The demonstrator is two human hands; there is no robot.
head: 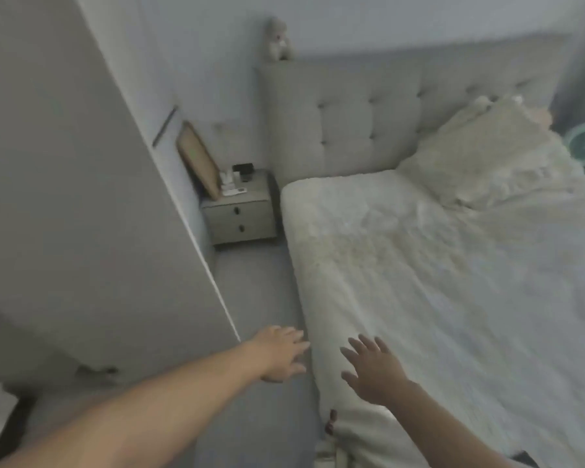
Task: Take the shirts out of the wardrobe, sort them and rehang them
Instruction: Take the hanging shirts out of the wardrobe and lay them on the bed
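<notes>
The grey wardrobe (81, 197) fills the left side, its doors closed, with a slim handle (164, 126) on the far door. No shirt shows in the head view. My left hand (281, 352) reaches forward over the floor strip between wardrobe and bed, fingers straight, holding nothing. My right hand (372, 369) hovers over the near edge of the bed (453, 282), fingers spread and empty. The picture is blurred.
A narrow grey carpet strip (250, 282) runs between wardrobe and bed. At its far end stands a two-drawer nightstand (238, 217) with small items and a leaning frame (198, 160). Pillows (487, 157) lie by the tufted headboard (368, 113). A soft toy (277, 38) sits on top.
</notes>
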